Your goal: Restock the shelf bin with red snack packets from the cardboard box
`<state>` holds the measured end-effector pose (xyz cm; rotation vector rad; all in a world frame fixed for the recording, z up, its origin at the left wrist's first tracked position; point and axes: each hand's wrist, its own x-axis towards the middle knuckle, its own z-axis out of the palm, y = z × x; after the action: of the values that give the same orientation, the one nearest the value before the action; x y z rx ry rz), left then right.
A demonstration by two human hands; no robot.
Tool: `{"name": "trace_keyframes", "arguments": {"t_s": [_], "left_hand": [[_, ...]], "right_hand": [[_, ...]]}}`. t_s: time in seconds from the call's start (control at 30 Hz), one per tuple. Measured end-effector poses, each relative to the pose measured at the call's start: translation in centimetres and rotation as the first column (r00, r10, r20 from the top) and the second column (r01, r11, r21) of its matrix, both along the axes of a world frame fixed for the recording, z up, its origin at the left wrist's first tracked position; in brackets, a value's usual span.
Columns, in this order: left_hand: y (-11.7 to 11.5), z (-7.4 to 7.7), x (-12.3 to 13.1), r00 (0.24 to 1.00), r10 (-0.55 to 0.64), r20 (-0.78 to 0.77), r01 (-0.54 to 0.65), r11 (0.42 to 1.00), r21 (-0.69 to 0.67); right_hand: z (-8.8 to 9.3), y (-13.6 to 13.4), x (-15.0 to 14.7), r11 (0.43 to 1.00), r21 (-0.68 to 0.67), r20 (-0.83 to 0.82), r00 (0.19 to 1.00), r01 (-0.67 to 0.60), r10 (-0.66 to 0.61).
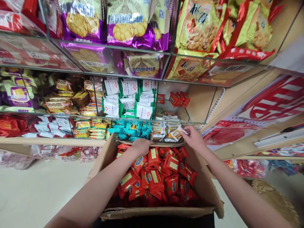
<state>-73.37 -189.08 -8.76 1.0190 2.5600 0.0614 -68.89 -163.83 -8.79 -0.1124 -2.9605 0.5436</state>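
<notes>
An open cardboard box point(217, 198) full of small red snack packets point(155, 182) sits low in front of me. My left hand point(142, 146) is closed at the box's far edge, its fingertips bent over and partly hidden. Beyond the far right corner of the box, my right hand point(193, 137) pinches a small white and yellow snack packet point(176, 133) by its end. This packet is tilted over a compartment holding similar white and yellow packets point(158, 130). Teal packets point(133, 129) fill the compartment just left of it.
Glass-fronted shelves rise ahead, with purple cookie bags point(128, 23) and yellow-red cookie bags point(201, 27) on top. Green and white packets point(129, 98) fill a middle compartment; a few red packets point(179, 98) lie to its right. A woven basket point(273, 199) stands at lower right.
</notes>
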Motion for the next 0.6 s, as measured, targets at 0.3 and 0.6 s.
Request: {"name": "trace_keyframes", "arguments": {"t_s": [0.3, 0.6], "left_hand": [[0.3, 0.2, 0.4, 1.0, 0.003, 0.019, -0.003, 1.0, -0.024], [0.4, 0.0, 0.2, 0.999, 0.026, 0.038, -0.024, 0.998, -0.052]], "right_hand": [[-2.0, -1.2, -2.3, 0.986, -0.053, 0.165, 0.975, 0.16, -0.149], [-0.9, -2.1, -2.3, 0.969, 0.215, 0.289, 0.939, 0.125, -0.185]]}}
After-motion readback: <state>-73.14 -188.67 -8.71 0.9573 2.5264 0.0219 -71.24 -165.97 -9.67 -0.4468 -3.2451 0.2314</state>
